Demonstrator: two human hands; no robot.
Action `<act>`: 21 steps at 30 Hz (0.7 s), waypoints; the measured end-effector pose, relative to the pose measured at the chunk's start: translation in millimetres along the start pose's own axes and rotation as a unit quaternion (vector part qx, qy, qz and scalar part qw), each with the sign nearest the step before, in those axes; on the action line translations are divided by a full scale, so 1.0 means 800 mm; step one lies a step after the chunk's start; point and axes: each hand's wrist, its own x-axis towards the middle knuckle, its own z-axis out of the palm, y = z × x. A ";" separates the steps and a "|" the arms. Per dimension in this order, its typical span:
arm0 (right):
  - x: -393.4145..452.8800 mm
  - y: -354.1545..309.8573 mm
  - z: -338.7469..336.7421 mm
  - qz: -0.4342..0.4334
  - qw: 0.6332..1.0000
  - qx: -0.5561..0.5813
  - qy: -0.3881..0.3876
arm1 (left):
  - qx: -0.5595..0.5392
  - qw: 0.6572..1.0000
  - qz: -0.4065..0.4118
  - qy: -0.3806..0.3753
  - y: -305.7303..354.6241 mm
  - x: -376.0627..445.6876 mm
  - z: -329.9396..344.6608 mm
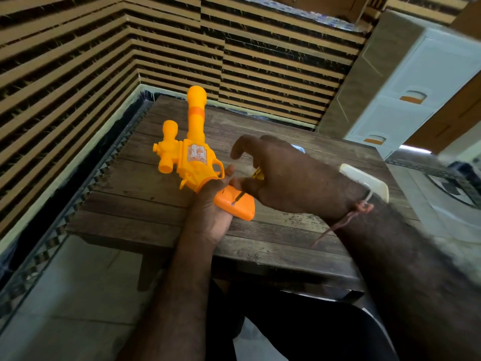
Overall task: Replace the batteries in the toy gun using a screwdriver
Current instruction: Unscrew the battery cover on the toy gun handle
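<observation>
An orange toy gun [191,155] is held above the wooden table [145,204], barrel pointing away from me. My left hand [208,209] grips its handle from below. The base of the grip [235,205] faces up, with a small screw in it. My right hand [286,178] is closed around a screwdriver [256,175] with a yellow handle. Its thin shaft slants down and its tip sits on the screw. Most of the screwdriver handle is hidden inside my fingers.
A cream rectangular object [364,181] lies on the table behind my right wrist, and something pale blue [298,147] peeks out beyond my right hand. A white drawer unit [406,100] stands at the right. Striped walls close in behind and left of the table.
</observation>
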 end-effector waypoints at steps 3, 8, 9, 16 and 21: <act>0.001 -0.001 0.006 0.015 0.996 -0.074 0.046 | 0.009 1.000 0.000 0.022 -0.001 0.003 -0.005; 0.001 0.000 -0.002 0.006 0.999 0.024 0.022 | 0.006 1.000 -0.009 0.024 -0.001 0.001 -0.004; 0.002 -0.002 -0.002 -0.006 0.999 0.047 0.019 | -0.001 1.000 -0.018 0.016 -0.002 0.002 -0.005; 0.005 -0.002 0.010 0.004 0.997 -0.032 0.076 | 0.006 1.000 -0.004 -0.013 -0.001 0.001 -0.003; 0.001 -0.004 -0.003 0.005 1.000 0.015 0.006 | 0.004 1.000 -0.008 0.005 -0.003 0.007 -0.007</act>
